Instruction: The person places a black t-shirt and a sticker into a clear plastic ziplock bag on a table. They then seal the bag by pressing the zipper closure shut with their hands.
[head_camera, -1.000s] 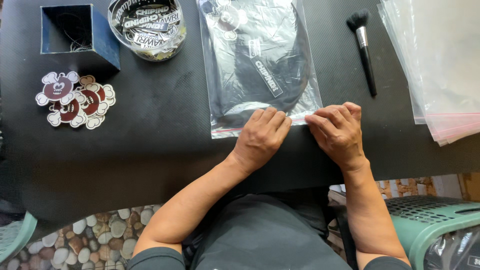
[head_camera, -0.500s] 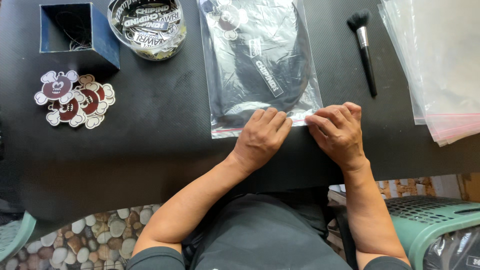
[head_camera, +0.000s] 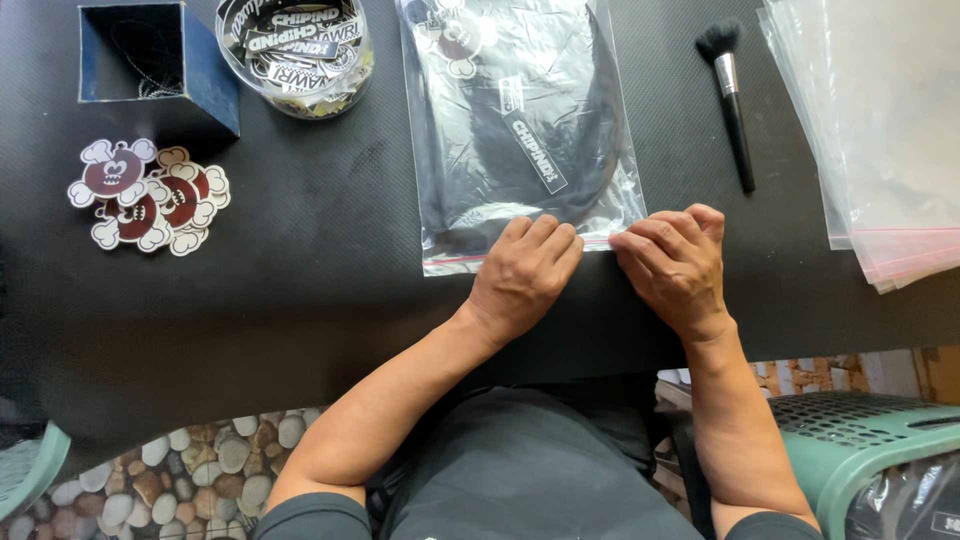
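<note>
A clear zip bag holding a folded black garment lies on the black table, its red-striped zip edge toward me. My left hand lies flat on the bag's near edge, fingers together. At the bag's near right corner my right hand presses down with bent fingers on the zip strip. The two hands are nearly touching.
A black makeup-style brush lies right of the bag. A stack of empty clear bags sits at far right. A round clear tub of stickers, a dark blue open box and cartoon stickers are at left. A green basket stands below right.
</note>
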